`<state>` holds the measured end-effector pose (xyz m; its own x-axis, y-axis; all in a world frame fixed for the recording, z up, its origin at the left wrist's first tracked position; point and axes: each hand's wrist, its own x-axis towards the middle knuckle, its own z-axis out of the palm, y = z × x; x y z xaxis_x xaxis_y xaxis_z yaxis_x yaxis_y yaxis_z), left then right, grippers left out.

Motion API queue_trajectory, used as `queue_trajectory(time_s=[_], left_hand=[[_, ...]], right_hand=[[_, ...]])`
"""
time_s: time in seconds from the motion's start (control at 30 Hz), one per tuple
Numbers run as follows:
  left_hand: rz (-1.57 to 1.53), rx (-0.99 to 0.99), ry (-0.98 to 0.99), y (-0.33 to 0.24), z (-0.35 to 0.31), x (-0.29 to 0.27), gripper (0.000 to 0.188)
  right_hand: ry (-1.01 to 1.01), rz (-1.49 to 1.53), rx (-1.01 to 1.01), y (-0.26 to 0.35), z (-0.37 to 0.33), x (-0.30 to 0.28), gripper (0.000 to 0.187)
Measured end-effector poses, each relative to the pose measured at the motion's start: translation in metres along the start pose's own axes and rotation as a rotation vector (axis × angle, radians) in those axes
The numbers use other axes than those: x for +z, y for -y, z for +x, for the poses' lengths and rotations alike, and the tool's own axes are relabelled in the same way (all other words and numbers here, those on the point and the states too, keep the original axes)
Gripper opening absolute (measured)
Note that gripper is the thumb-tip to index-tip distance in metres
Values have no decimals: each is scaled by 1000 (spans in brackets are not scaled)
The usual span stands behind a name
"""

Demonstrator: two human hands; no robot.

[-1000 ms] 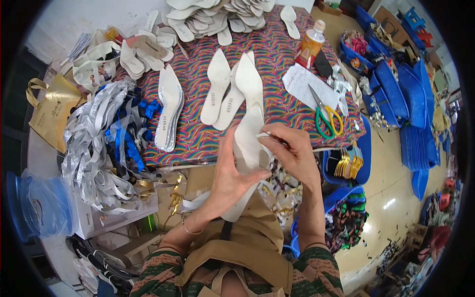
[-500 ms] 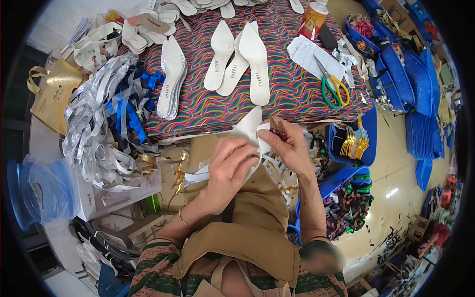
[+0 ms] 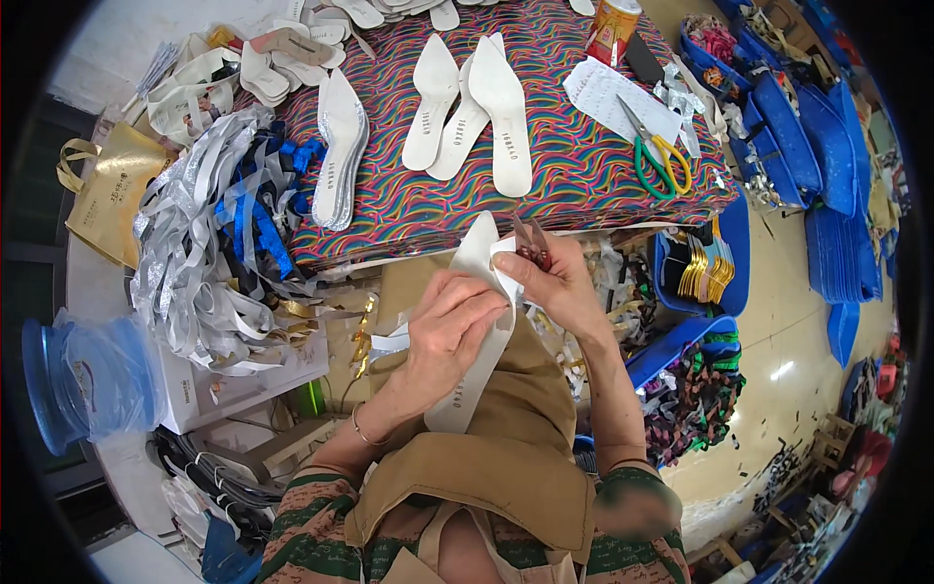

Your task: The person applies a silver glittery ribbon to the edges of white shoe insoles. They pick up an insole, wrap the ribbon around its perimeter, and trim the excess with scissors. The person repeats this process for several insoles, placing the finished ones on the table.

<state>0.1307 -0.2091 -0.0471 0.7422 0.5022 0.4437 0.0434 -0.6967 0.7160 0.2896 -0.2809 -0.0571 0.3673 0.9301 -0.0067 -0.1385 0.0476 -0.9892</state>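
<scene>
Above my lap, just off the table's near edge, a white pointed shoe insole [image 3: 474, 382] is held tilted between my hands. My left hand [image 3: 446, 329] is closed, its fingers pinched at the insole's middle. A white strip [image 3: 504, 271] lies along the insole's right edge, under the thumb of my right hand [image 3: 562, 288]. Tucked in that same hand is a small pair of dark red snips [image 3: 531, 243], blades pointing away. Beyond my hands, on the patterned table cover [image 3: 389, 209], lie several more white insoles [image 3: 502, 127] and a stack [image 3: 337, 161] with silver edges.
Scissors with green and yellow handles [image 3: 659, 161] rest by a paper sheet [image 3: 618, 105] at the right. Silver and blue strips [image 3: 199, 253] heap up on the left. Blue bins [image 3: 822, 146] and a bin of gold-edged pieces [image 3: 702, 273] stand to the right.
The held insole has turned more upright, and its heel end now shows below my left hand. My right hand has shifted slightly left, the strip with it.
</scene>
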Motion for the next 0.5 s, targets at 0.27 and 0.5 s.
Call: queue_trajectory(time_s=[0.27, 0.5], left_hand=[[159, 102, -38, 9, -1, 12, 20], [171, 144, -22, 16, -5, 15, 28]], right_hand=[[-3, -62, 73, -6, -1, 1, 16], [-27, -63, 75, -7, 1, 2, 19]])
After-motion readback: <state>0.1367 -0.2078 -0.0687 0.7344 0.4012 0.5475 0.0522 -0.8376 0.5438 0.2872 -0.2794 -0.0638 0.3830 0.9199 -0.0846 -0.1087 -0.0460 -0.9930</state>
